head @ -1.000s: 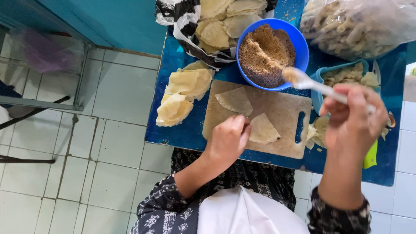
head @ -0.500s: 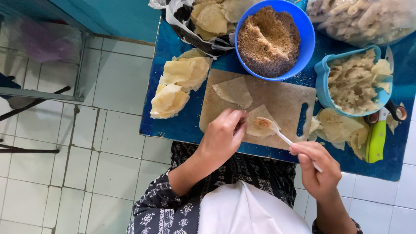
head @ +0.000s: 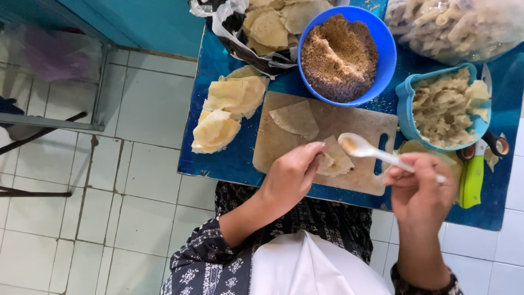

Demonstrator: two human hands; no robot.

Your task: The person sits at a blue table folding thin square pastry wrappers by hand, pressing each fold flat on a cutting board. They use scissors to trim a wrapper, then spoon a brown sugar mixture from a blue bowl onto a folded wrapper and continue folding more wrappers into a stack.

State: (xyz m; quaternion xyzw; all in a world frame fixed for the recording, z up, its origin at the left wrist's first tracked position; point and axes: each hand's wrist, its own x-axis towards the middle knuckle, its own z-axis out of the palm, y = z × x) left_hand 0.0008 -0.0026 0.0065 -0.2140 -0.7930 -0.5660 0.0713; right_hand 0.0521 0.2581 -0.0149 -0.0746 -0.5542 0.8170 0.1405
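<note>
Left hand: left hand (head: 289, 177) rests on the wooden cutting board (head: 284, 142), fingers curled and pressed onto the near edge of a thin wrapper sheet (head: 339, 159), pinning it flat.
Right hand: right hand (head: 420, 188) is closed around the handle of a white spoon (head: 376, 154), held just above the board's right end.
Spoon: its bowl points left, hovering close over the wrapper sheet, just beside the left fingertips; the bowl looks nearly empty, with only a smear in it.
Wrapper sheet: lies on the board's near right part, directly under the left fingers and below the spoon bowl.
Second sheet: another thin wrapper (head: 296, 119) lies flat on the board's far side, apart from both hands.
Blue bowl: round blue bowl (head: 382, 43) of brown crumbly filling stands beyond the board, touching its far edge.
Light blue container: light blue container (head: 406, 117) heaped with pale pieces sits right of the board, near the right hand.
Folded pile: pale folded pieces (head: 224, 112) are stacked left of the board on the blue table (head: 234, 158).
Green-handled tool: a green-handled tool (head: 472, 180) lies at the right, just beside the right hand.
</note>
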